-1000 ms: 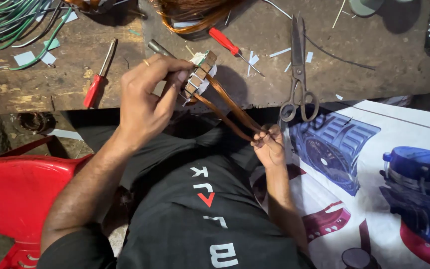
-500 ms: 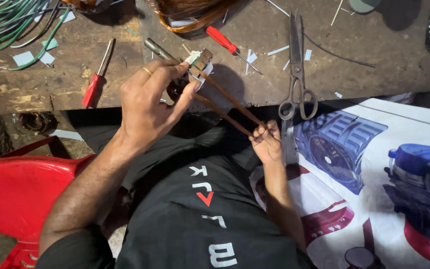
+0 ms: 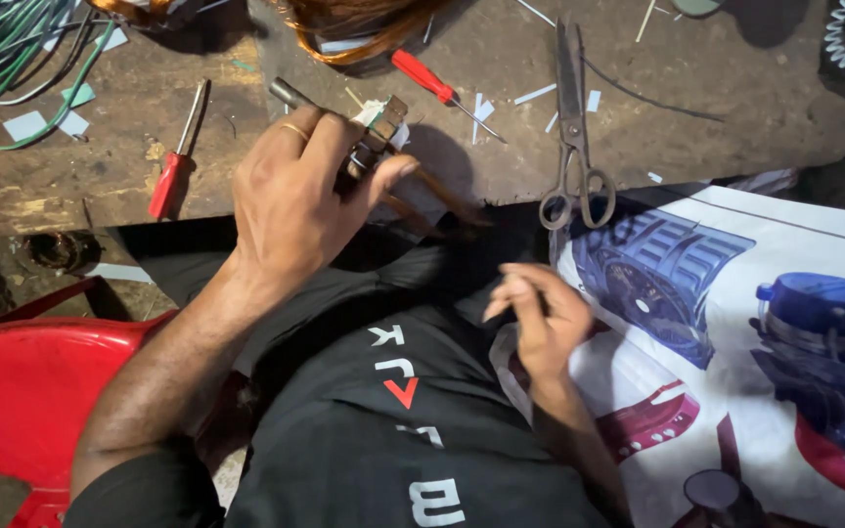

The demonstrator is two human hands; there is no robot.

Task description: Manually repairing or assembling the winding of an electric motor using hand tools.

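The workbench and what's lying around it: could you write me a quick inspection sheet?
Surface: worn, stained wooden bench.
Job's things: small wire-wound block with copper wire trailing toward the lap.
Clutter: two red-handled screwdrivers, scissors, pale paper scraps.
Hands: left hand grips the block; right hand is in the lap, fingers curled, whether pinching wire cannot be told.
Cables: green wires top left; copper wire coil at the top.
Surroundings: red plastic chair, printed sheet with machine pictures.
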